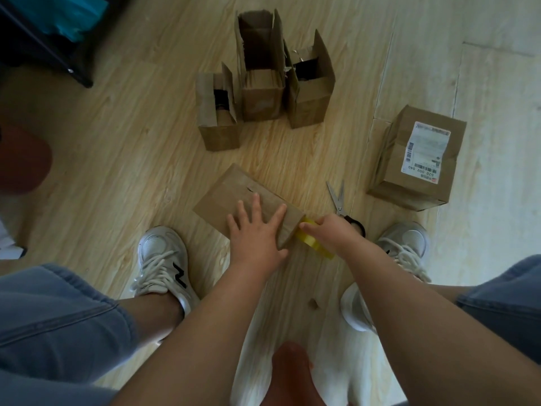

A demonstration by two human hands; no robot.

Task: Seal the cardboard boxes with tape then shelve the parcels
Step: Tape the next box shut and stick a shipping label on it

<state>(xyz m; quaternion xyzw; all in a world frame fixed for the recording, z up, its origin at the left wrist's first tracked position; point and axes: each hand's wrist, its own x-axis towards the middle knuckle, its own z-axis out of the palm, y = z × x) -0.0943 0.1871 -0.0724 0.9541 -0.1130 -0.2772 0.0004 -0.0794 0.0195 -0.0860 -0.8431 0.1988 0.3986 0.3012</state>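
Cardboard box (231, 194) lies flat on the wood floor (131, 142), just ahead of the person's white shoes (164, 259). Left hand (254, 232) presses down on its near end, fingers straight and spread. Right hand (330, 230) grips a yellow tape roll (314, 244), held against the box's right end. Scissors (336, 197) lie on the floor just beyond the right hand, blades closed. Farther right stands a closed labelled box (421, 159). Farthest, three open boxes (260, 104) stand upright side by side, flaps raised.
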